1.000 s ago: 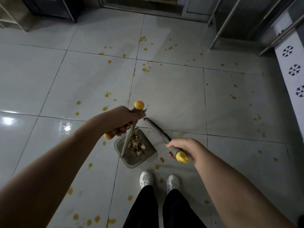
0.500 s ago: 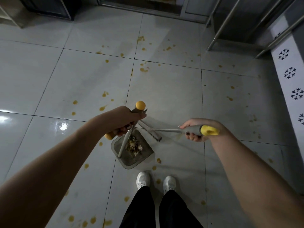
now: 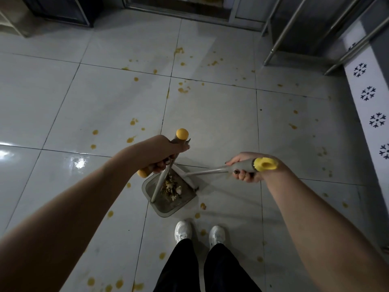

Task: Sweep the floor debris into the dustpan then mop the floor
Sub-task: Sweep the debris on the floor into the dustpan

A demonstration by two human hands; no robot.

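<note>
Broom (image 3: 207, 171) has swung to pan (image 3: 168, 213) lip, R hand (image 3: 246, 167) gripping it, L hand (image 3: 160, 153) gripping pan handle; sweeping step, next drag scraps (image 3: 170, 187) inward.

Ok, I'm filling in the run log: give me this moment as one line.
phase: sweeping | left hand: grips dustpan handle | right hand: grips broom | debris: in dustpan | floor: yellow spots remain

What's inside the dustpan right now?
A pile of pale and brown debris lies in the dustpan. Its handle pole crosses the pan's left part and the broom head covers its mouth edge, hiding whatever lies beneath them.
</note>
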